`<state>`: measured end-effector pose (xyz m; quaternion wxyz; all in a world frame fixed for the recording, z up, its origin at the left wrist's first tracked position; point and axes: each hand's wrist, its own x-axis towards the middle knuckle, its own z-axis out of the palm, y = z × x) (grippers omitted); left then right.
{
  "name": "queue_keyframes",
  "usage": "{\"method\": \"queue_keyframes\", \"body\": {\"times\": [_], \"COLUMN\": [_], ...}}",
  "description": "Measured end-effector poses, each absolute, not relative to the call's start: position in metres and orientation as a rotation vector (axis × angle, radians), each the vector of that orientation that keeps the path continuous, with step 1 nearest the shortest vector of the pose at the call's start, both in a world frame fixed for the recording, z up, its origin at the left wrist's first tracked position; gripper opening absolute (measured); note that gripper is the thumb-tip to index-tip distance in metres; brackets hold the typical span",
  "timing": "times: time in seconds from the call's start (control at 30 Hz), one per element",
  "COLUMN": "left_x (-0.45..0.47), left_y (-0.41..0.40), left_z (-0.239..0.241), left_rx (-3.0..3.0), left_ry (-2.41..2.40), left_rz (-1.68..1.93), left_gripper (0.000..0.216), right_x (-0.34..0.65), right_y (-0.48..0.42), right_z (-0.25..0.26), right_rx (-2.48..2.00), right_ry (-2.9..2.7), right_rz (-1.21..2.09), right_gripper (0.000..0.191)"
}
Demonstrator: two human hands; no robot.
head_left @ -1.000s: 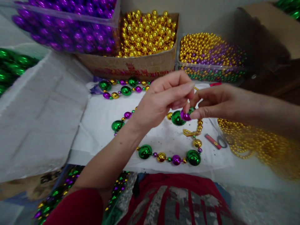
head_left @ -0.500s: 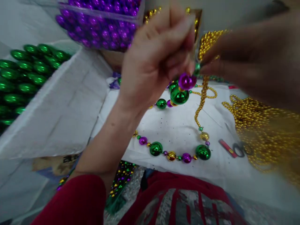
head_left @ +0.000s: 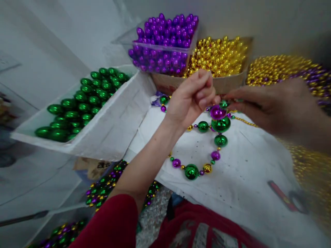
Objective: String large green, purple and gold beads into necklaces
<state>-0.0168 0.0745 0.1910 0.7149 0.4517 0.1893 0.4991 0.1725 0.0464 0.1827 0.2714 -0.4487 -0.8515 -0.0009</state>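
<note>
My left hand (head_left: 192, 98) is closed in a pinch above the white cloth (head_left: 240, 179), gripping the top of a bead strand (head_left: 204, 158) right above a purple bead (head_left: 217, 112) and a large green bead (head_left: 220, 124). The strand of green, purple and gold beads hangs from that pinch and loops down onto the cloth. Coming in from the right, my right hand (head_left: 274, 105) is smeared by motion, and its fingertips meet the strand beside a small green bead (head_left: 223, 103).
A white box of green beads (head_left: 77, 106) stands at the left. Behind are a clear tub of purple beads (head_left: 165, 44), a cardboard box of gold beads (head_left: 219, 57) and heaps of small bead strings (head_left: 289, 69). Scissors with red handles (head_left: 287, 201) lie on the cloth at right.
The camera has swung left and pulled back. Both hands stay together on the strand, which hung higher half a second ago and now hangs lower over the cloth.
</note>
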Motion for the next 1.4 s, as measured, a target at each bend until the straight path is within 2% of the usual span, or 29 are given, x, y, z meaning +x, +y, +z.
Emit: {"method": "queue_keyframes", "body": {"times": [0.07,0.13,0.23,0.33,0.5,0.6,0.7,0.9,1.03,1.13,1.27,1.4], "left_x": [-0.019,-0.025,-0.035,-0.040,-0.033,-0.025,-0.019,-0.015,-0.007,0.000,0.003,-0.002], "left_y": [0.068,0.061,0.052,0.042,0.025,0.017,0.014,0.018,0.023,0.033,0.049,0.054], "left_z": [0.159,0.140,0.129,0.119,0.084,0.063,0.051,0.054,0.072,0.084,0.095,0.101], "left_rx": [0.975,0.958,0.968,0.964,0.916,1.041,1.314,2.093,2.408,2.446,2.345,2.037], "left_ry": [0.405,0.407,0.428,0.486,0.709,0.930,1.113,1.177,1.165,1.148,1.031,0.859], "left_rz": [1.090,1.045,0.962,0.987,0.943,0.755,0.535,0.266,-0.033,-0.181,-0.172,-0.048], "left_gripper": [0.026,0.019,0.016,0.015,0.016,0.018,0.018,0.022,0.014,0.014,0.022,0.010], "right_x": [0.169,0.165,0.159,0.154,0.150,0.148,0.146,0.144,0.146,0.149,0.158,0.174], "right_y": [0.040,0.033,0.021,0.010,-0.013,-0.025,-0.032,-0.033,-0.023,-0.018,-0.018,-0.017], "right_z": [0.167,0.152,0.136,0.122,0.090,0.067,0.049,0.035,0.030,0.028,0.033,0.051], "right_rx": [-1.271,-1.328,-1.389,-1.492,-1.606,-1.612,-1.590,-1.674,-1.684,-1.588,-1.472,-1.427], "right_ry": [-2.326,-2.250,-2.116,-1.999,-2.108,-2.303,-2.375,-2.202,-1.990,-1.839,-1.636,-1.488], "right_rz": [0.035,0.282,0.620,0.744,0.549,0.333,0.287,0.489,0.788,1.067,1.307,1.383], "right_gripper": [0.029,0.024,0.016,0.015,0.015,0.019,0.012,0.007,0.010,0.015,0.023,0.032]}}
